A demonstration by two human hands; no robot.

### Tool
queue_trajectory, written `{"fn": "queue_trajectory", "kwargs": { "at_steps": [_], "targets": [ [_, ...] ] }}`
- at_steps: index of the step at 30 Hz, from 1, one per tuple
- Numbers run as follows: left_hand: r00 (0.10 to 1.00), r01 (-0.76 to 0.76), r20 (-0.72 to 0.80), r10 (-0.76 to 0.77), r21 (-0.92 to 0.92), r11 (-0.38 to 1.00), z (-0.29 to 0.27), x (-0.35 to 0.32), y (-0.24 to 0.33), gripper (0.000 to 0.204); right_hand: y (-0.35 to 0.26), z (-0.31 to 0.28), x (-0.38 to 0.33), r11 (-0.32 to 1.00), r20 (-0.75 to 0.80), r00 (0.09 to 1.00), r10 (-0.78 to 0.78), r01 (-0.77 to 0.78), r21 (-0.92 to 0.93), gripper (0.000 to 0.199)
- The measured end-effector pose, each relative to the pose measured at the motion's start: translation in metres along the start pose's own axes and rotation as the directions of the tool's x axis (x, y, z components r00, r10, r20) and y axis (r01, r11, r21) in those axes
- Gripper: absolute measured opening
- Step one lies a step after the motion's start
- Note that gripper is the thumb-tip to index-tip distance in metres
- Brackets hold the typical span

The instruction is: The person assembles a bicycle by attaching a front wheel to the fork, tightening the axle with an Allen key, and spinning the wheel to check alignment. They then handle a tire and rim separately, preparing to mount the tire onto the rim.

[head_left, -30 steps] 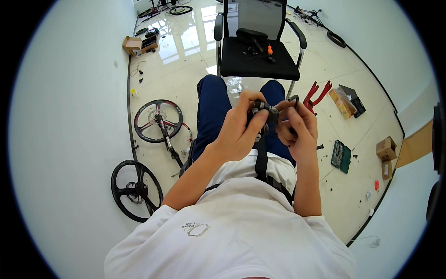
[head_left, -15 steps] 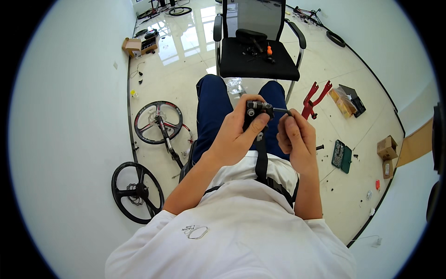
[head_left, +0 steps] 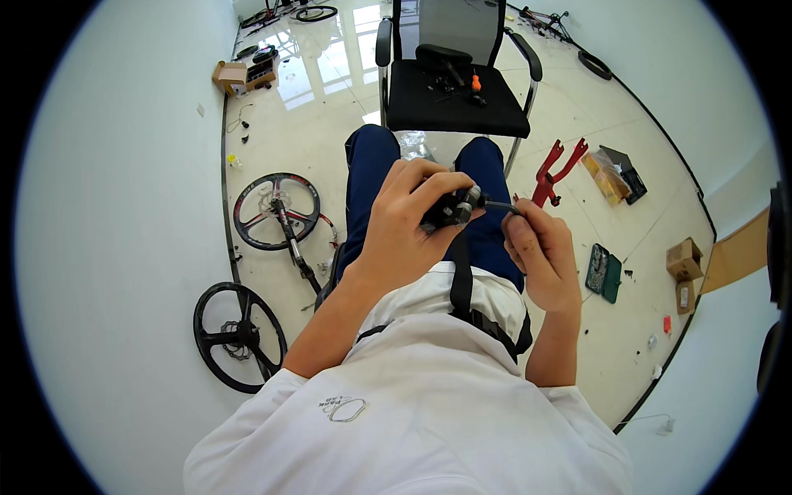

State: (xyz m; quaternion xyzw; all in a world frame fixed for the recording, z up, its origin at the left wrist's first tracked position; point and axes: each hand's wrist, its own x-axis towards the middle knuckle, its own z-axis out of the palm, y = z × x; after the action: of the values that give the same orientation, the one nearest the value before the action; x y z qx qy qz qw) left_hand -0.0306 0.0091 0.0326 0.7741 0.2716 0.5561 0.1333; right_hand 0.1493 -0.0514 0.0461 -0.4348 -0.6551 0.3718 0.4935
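Observation:
My left hand (head_left: 410,210) is wrapped round a small black metal part (head_left: 445,209) with silver bolt-like ends, held above my lap. Most of that part is hidden by the fingers, and its exact kind I cannot make out. My right hand (head_left: 540,252) is closed, thumb and fingers pinching a grey hex key (head_left: 500,205). The key's long arm points left and its tip meets the bolt end of the black part. Its bent end is at my right fingertips.
Ahead stands a black office chair (head_left: 458,106) bearing a bicycle saddle (head_left: 443,58) and an orange-handled screwdriver (head_left: 476,83). Wheels (head_left: 241,334) lie along the left wall. On the right floor are a red fork (head_left: 554,172), a green tool case (head_left: 605,273) and cardboard boxes (head_left: 684,260).
My left hand has rolled over the black part, so its back now faces up and covers more of it. My right hand has shifted slightly right with the hex key.

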Motion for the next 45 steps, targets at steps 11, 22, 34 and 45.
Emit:
{"fn": "queue_trajectory", "kwargs": {
  "at_steps": [11, 22, 34, 45],
  "targets": [
    [0.999, -0.051, 0.01, 0.051, 0.124, 0.991, -0.003, 0.003, 0.0, 0.029, -0.002, 0.004, 0.007, 0.899, -0.069, 0.988, -0.138, 0.096, -0.426, 0.016],
    [0.836, 0.447, 0.441, -0.326, -0.205, 0.871, -0.008, 0.0, -0.002, 0.02, 0.01, -0.003, 0.012, 0.829, -0.028, 0.963, -0.267, 0.214, -0.516, 0.021],
    [0.441, 0.872, 0.887, -0.137, -0.459, -0.168, -0.001, -0.019, -0.011, 0.024, 0.031, -0.007, 0.011, 0.972, -0.028, 0.974, -0.225, 0.223, -0.068, 0.025],
    [0.659, 0.736, 0.602, -0.452, -0.39, 0.553, 0.004, -0.013, -0.011, 0.022, 0.023, -0.01, 0.017, 0.933, -0.067, 0.993, -0.094, 0.065, -0.354, 0.027]
  ]
}}
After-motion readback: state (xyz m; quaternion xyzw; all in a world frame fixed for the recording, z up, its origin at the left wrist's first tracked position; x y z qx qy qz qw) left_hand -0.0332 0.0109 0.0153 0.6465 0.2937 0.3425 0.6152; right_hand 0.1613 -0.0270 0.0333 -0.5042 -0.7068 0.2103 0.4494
